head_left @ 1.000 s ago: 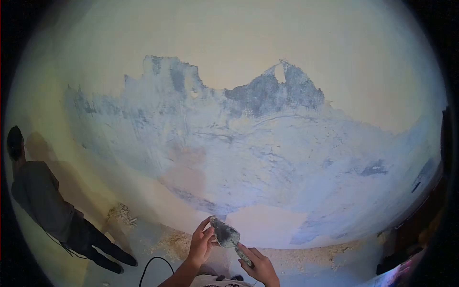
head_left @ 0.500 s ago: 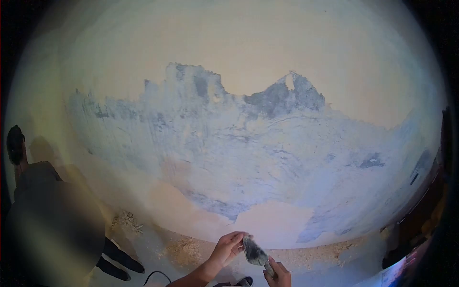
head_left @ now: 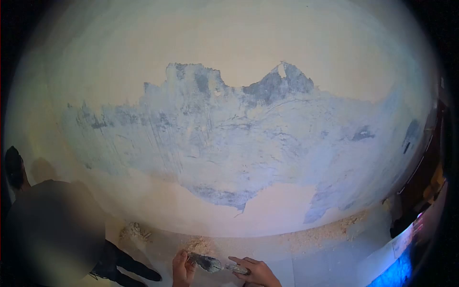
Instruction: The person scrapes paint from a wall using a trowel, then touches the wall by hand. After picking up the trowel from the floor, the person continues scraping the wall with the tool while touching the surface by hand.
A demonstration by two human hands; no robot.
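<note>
Trowel [head_left: 209, 263] lies flatter than a moment ago, low between both hands, above the floor [head_left: 318, 263]. Left hand [head_left: 182, 269] has its grip closed on the blade's end; right hand [head_left: 261, 271] loosely holds the handle [head_left: 234, 268]. So it seems off the wall [head_left: 267, 143] now.

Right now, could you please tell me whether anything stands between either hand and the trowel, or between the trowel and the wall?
Nothing visible does: the left hand touches the trowel, and the right hand has its grip on the handle. Toward the wall, only debris shows, lying low on the floor.
</note>
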